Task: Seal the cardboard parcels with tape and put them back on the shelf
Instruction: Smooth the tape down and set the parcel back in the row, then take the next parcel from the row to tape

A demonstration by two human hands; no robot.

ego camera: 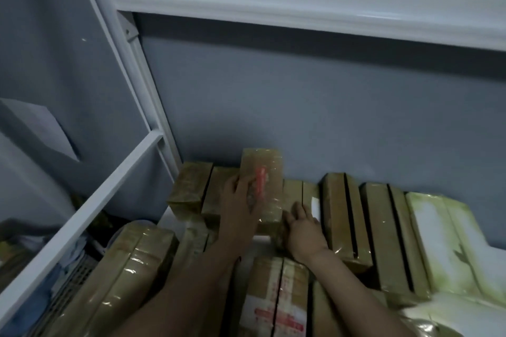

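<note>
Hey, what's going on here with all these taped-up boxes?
A person is stacking taped cardboard parcels on a white metal shelf. The left grip holds a taped parcel with red print upright, above the row of parcels already lying there. The right grip rests with fairly straight fingers by that parcel's lower edge. The parcel does not look set down yet.
</note>
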